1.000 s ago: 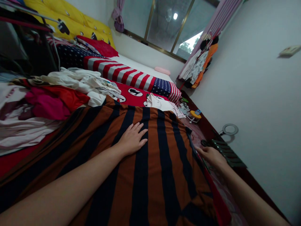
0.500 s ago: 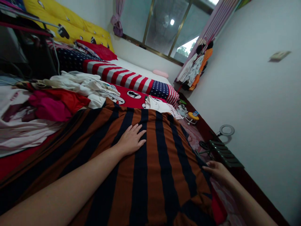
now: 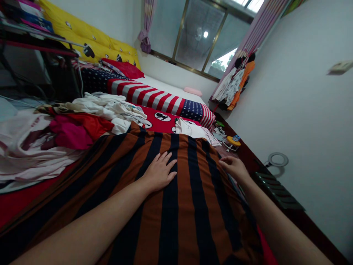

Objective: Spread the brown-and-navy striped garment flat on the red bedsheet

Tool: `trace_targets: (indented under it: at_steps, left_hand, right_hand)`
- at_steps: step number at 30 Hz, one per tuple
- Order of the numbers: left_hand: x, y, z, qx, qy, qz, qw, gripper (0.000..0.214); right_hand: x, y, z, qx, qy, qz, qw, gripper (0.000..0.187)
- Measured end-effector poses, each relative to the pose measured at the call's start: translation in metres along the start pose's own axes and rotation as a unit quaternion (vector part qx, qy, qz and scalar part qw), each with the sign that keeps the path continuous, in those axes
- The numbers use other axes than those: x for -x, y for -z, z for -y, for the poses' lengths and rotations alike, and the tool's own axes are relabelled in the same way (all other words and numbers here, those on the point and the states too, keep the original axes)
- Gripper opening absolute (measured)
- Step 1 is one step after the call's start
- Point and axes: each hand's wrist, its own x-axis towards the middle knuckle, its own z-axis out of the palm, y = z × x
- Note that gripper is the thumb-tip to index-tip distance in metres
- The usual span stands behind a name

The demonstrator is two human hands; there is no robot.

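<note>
cloth [image 3: 193, 206] with brown and dark blue stripes, spread flat across the near part of a bed [image 3: 16, 206] covered in red, its stripes running away from the viewer. left hand [image 3: 161, 173]: palm down on the middle of the cloth, fingers straight and slightly spread, grip open and holding nothing. right hand [image 3: 234, 167]: laid on the right edge of the cloth, fingers pointing left; whether its grip pinches the fabric cannot be told. both forearms reach in from the lower edge of the view.

beyond the cloth's far edge lie a heap of white clothes [image 3: 110, 106], a red and pink garment [image 3: 74, 132] to its left, and a small white garment [image 3: 193, 129] just past the cloth's far right corner. a blanket with a stars-and-stripes pattern [image 3: 154, 97] lies farther back, with a yellow quilt [image 3: 82, 33] against the left wall. a window [image 3: 201, 36] closes the far end of the room, and clothes [image 3: 234, 81] hang beside it on the right. on the floor along the right wall: a small yellow object [image 3: 234, 142], a white ring [image 3: 278, 159] and a dark slatted object [image 3: 278, 191].
</note>
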Motion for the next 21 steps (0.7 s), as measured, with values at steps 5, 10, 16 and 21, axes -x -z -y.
trace_targets:
  at_steps: [5,10,16,21]
  left_hand:
    - [0.001,0.000,0.000,0.019,0.005,-0.007,1.000,0.050]
    - [0.002,-0.001,0.001,0.036,0.007,-0.013,0.999,0.051]
    - [0.001,-0.001,0.002,0.041,0.005,-0.009,0.999,0.051]
    - [0.001,0.000,0.001,0.038,0.006,-0.017,0.999,0.052]
  right_hand:
    - [-0.056,-0.042,0.041,0.043,0.021,-0.043,0.998,0.025]
    - [-0.092,-0.071,0.067,0.092,0.057,-0.067,0.992,0.027]
    - [-0.098,-0.078,0.081,0.134,0.046,-0.029,0.990,0.037]
    - [-0.047,-0.056,0.084,0.097,0.164,-0.145,0.971,0.022]
